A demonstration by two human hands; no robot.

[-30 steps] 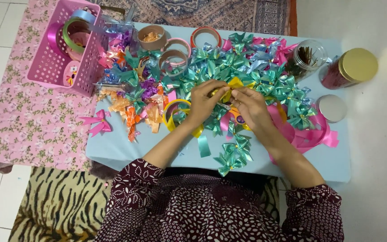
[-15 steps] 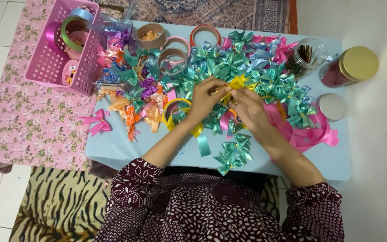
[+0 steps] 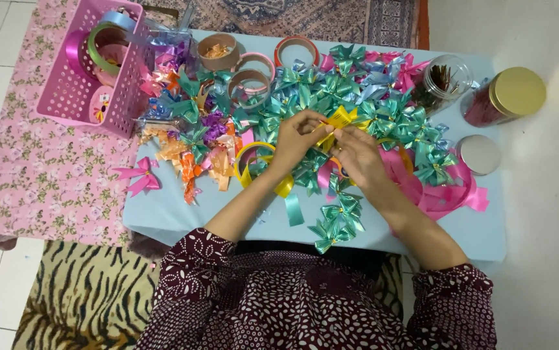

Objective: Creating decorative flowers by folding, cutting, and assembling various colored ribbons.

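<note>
Both my hands meet over the middle of the light blue table [image 3: 163,214], pinching a small yellow ribbon bow [image 3: 339,119] between them. My left hand [image 3: 297,137] grips its left side with thumb and fingers. My right hand [image 3: 357,155] holds its lower right part. Under and around the hands lies a heap of shiny green ribbon bows [image 3: 331,91]. A yellow ribbon roll [image 3: 253,155] sits just below my left wrist. Two green bows [image 3: 339,217] lie near the front edge between my forearms.
A pink plastic basket [image 3: 75,91] with ribbon rolls stands at the far left. Orange, purple and blue bows [image 3: 189,129] pile beside it. Several tape rolls [image 3: 247,74] sit at the back. Two jars [image 3: 506,97], a loose lid [image 3: 478,154] and pink ribbon [image 3: 441,194] are at the right.
The hands have lifted the yellow bow slightly away from me, and the fingers have shifted on it. Everything else on the table stays put.
</note>
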